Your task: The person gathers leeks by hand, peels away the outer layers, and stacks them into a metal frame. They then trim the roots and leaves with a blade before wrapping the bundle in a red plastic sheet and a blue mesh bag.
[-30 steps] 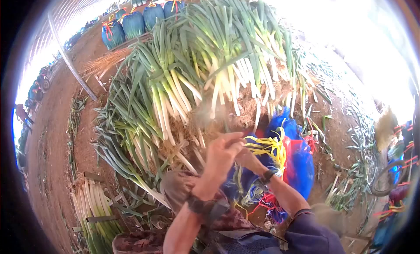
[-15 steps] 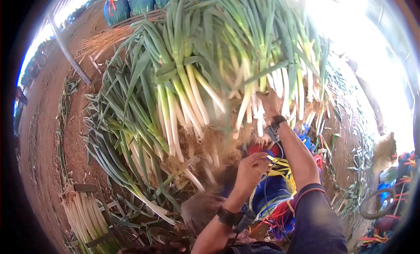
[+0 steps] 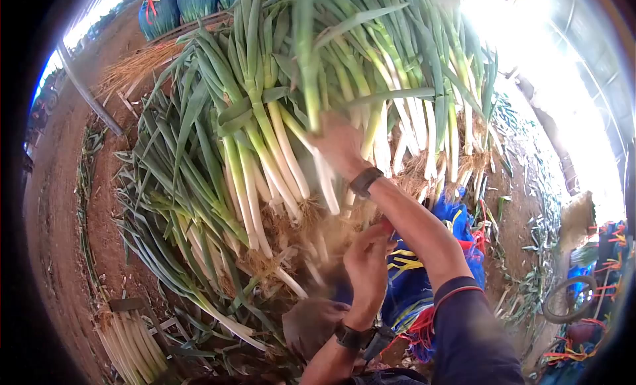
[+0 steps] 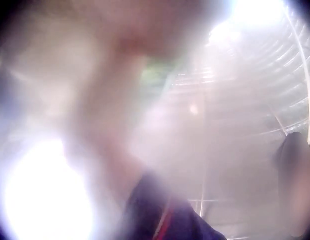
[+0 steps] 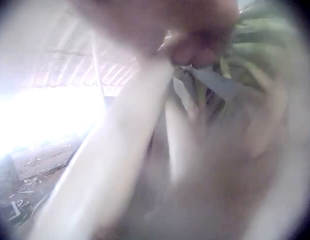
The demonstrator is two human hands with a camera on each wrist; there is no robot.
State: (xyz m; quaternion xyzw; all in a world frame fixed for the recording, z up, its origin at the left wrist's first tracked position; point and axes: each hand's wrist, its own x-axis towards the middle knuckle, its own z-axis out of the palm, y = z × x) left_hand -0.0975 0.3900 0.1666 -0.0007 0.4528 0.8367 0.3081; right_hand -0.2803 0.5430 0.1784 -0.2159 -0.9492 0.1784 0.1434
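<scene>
My right hand (image 3: 338,145) grips a leek (image 3: 324,186) around its shank, amid the big heap of leeks (image 3: 278,146). Its green upper part is blurred above the hand, and the white end points down. In the right wrist view, the fingers (image 5: 195,50) wrap the top of a thick white shank (image 5: 115,145). Lower down, beside the right forearm, my left hand (image 3: 368,262) is raised with its fingers bent. Whether it pinches anything I cannot tell. Blue netting (image 3: 414,279) with yellow ties lies just right of it.
Trimmed leeks (image 3: 129,342) lie in a rack at the lower left. Blue-wrapped bundles (image 3: 159,15) stand at the far left. Loose leaves (image 3: 523,272) litter the ground at right, near more tied bundles (image 3: 606,272). A metal pole (image 3: 86,87) slants at the left.
My hands were together over the netting, then parted. The right hand reached up into the leeks, then swung left and now grips one. The left hand stayed low, shifting slightly left.
</scene>
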